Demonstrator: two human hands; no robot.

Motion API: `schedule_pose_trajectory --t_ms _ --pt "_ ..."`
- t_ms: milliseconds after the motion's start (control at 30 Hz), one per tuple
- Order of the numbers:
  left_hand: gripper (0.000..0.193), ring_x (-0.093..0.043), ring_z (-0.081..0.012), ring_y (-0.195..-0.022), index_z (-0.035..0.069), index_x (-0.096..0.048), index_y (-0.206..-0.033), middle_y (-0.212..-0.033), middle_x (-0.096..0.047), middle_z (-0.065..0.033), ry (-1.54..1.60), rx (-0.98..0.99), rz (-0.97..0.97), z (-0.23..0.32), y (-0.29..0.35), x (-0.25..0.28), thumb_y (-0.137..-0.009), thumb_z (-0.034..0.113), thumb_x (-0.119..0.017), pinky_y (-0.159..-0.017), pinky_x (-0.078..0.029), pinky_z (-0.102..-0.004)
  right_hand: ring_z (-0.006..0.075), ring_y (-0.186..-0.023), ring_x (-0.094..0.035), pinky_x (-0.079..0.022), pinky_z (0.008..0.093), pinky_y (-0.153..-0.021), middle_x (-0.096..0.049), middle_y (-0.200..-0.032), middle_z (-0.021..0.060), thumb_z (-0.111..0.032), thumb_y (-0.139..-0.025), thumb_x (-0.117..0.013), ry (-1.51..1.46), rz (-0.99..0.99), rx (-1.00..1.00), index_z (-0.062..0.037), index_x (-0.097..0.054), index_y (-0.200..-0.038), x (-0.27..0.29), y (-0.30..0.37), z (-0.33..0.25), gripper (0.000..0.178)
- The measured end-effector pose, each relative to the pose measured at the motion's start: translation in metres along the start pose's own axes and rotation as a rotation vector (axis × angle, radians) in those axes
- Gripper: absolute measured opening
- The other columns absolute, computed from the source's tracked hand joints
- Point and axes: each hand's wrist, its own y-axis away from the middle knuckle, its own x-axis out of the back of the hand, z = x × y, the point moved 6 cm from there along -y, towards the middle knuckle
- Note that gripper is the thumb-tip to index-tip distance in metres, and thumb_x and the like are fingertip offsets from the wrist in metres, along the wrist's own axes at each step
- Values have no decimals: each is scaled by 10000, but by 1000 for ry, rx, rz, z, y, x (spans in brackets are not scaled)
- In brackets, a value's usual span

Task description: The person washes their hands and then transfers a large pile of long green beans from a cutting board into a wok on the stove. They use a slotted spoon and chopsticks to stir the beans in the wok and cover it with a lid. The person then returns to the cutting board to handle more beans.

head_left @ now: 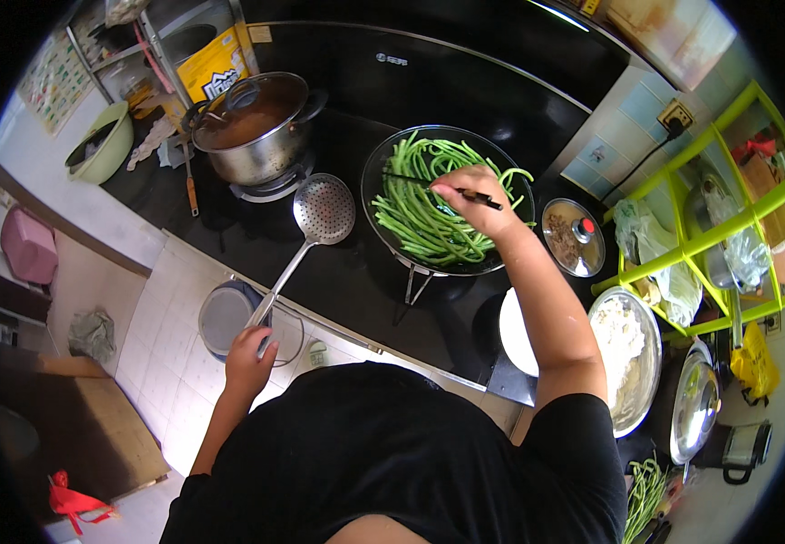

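My left hand [249, 361] is closed around the handle of a metal skimmer [324, 208]. The skimmer's round perforated head is over the black counter, left of the wok, with nothing on it. Dark chopsticks [485, 199] are gripped in my right hand [476, 201], above the wok [369, 186]. Their tips reach left into a heap of long green beans [429, 234] that fills the wok. A few bean ends stick out near the wok's right rim. The wok stands on a burner, and my right hand hides part of the beans.
A lidded steel pot [252, 163] stands on the burner to the left. Right of the wok are a small glass-lidded dish [574, 238], a steel basin [651, 363] with white food, and a green rack [664, 227]. A grey-lidded bin [222, 319] is on the floor.
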Motion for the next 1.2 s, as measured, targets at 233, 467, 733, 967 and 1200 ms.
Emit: schedule_pose_trajectory --t_ms 233,467,733,967,1200 --pt "256 -555 -317 -972 45 -608 -995 -1023 -600 -130 -69 202 7 -9 55 -7 -787 191 -641 -833 -446 -370 267 -750 -607 -452 350 -754 -664 -768 88 -298 -815 -631 146 70 -434 -111 -698 -848 17 29 75 202" --pt "241 -556 -316 -971 45 -614 -980 -1016 -603 -129 -26 236 38 6 58 -3 -792 194 -635 -828 -449 -366 259 -672 -643 -487 312 -632 -654 -728 136 -224 -816 -634 99 39 -342 -54 -686 -852 14 35 43 182" --pt "245 -556 -312 -962 45 -615 -978 -1015 -598 -124 -45 202 47 7 52 6 -787 196 -643 -819 -452 -365 166 -715 -622 -472 269 -683 -670 -801 117 -262 -845 -616 -22 -34 -596 -46 -676 -938 24 46 57 243" --pt "252 -554 -315 -963 45 -614 -980 -1015 -595 -126 -54 233 36 -4 61 11 -784 200 -648 -817 -452 -370 162 -696 -593 -460 275 -672 -657 -775 90 -229 -867 -592 72 342 -569 -45 -667 -935 67 33 51 210" --pt "245 -553 -315 -971 43 -616 -975 -1019 -598 -128 -88 259 27 2 62 21 -785 195 -643 -825 -452 -372 314 -678 -593 -459 389 -628 -620 -700 139 -197 -801 -645 274 159 -280 -77 -676 -834 23 21 64 127"
